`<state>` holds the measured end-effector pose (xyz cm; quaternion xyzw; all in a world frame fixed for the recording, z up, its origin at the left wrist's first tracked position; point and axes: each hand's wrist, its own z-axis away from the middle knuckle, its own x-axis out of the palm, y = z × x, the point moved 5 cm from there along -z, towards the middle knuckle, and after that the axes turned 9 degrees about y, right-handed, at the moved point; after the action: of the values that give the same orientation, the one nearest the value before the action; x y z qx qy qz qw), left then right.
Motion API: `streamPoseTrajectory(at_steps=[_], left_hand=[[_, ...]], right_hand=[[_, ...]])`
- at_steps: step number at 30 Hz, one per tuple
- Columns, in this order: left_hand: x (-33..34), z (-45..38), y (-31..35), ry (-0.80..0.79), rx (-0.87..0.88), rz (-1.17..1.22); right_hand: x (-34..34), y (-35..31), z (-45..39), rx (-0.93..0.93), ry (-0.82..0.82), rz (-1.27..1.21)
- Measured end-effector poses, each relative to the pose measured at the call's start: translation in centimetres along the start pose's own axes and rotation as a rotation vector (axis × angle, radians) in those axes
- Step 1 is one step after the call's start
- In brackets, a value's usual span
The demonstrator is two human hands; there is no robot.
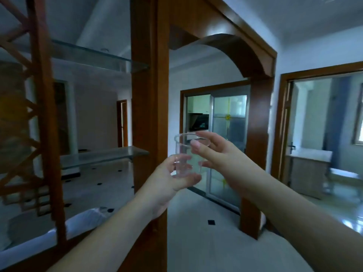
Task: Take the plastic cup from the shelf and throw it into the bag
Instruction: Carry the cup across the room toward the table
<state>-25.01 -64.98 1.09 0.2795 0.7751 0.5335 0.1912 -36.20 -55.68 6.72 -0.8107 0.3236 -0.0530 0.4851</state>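
Note:
A clear plastic cup is held upright in the air in front of a wooden post. My left hand cups its base from below, thumb and fingers around the bottom. My right hand pinches the cup's rim from the right, thumb on the near side and fingers over the far edge. The glass shelf lies to the left, behind the post. A white bag-like shape shows low at the left; I cannot tell what it is.
A thick wooden post rises just behind my left hand. A wooden lattice frame stands at the left, with another glass shelf above. An arched doorway opens onto a tiled floor and sliding glass doors.

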Motion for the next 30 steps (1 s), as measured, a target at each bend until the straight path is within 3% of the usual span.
streamPoseTrajectory(at_steps=[7, 12, 16, 23, 30], left_hand=[[14.1, 2.2, -0.2, -0.220, -0.086, 0.138], [28.9, 4.6, -1.0, -0.520, -0.137, 0.239], [41.5, 8.4, -2.1, -0.667, -0.260, 0.316], [57.2, 15.2, -3.8, -0.716, -0.535, 0.523], [68.2, 18.5, -4.7, -0.884, -0.625, 0.526]], right_hand=[[-13.3, 0.0, 7.3, 0.055, 0.159, 0.097], [-26.6, 1.9, 14.7, 0.143, 0.330, 0.157], [-36.8, 2.4, 21.9, 0.222, 0.491, 0.222], [-49.0, 2.2, 32.0, 0.346, 0.628, 0.294], [-56.5, 2.7, 39.0, 0.379, 0.836, 0.353]])
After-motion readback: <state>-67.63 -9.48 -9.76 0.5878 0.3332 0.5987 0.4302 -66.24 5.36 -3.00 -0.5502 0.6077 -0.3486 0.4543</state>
